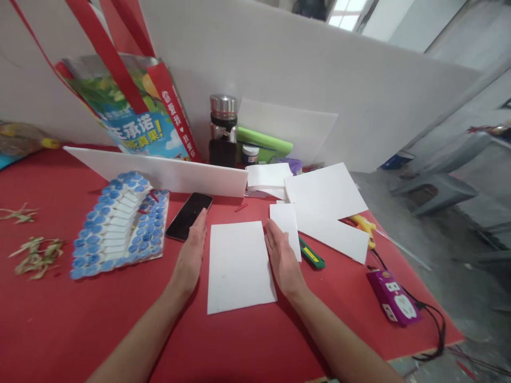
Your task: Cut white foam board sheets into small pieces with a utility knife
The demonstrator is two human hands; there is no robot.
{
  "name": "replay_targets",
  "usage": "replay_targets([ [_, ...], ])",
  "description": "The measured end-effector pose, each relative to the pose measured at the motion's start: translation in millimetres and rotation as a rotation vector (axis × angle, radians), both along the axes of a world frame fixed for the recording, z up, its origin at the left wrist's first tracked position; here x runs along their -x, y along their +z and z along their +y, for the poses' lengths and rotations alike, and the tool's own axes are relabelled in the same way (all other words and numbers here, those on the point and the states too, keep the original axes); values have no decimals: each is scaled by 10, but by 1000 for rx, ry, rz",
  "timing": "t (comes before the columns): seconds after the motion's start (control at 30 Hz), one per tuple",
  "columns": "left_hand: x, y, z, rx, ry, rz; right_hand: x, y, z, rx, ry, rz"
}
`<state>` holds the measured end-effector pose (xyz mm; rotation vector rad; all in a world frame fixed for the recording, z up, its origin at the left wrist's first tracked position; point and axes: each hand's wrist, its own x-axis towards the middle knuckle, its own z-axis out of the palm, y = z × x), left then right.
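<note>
Forearms (149, 330), open hands (191, 259) flanking white sheet (240, 268) — long axis pointing away

- White rectangular board (241, 268): matt, smooth, like foam board
- Phone (189, 216): glossy, glass-like black screen
- Flask lid (223, 103): polished, reflective metal
- Utility knife (313, 254): smooth green plastic casing
- Shopping bag (149, 133): shiny, printed, plastic-like surface
- Dried-grass knots (41, 257): rough, fibrous
- Tabletop (239, 351): smooth red surface, faintly satin

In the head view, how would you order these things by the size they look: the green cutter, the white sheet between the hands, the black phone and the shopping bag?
From largest to smallest:
1. Shopping bag, though standing farther back
2. White sheet
3. Black phone
4. Green cutter
</note>
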<state>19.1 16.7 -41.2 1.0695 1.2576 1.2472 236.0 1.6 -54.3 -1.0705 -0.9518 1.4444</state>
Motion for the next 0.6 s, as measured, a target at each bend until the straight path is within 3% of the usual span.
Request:
replay_targets([
  [0.13, -10, 69, -45, 79, 11, -111, 49, -158, 2, -47, -22, -42],
  [0.27, -102, 31, -117, 77, 55, -189, 74, -241, 9, -59, -9, -108],
  [0.47, -238, -3, -152, 63, 119, -359, 108, -162, -7, -97, 1, -141],
  [0.6, -224, 20, -163, 52, 107, -353, 114, -99, -39, -96, 19, -139],
])
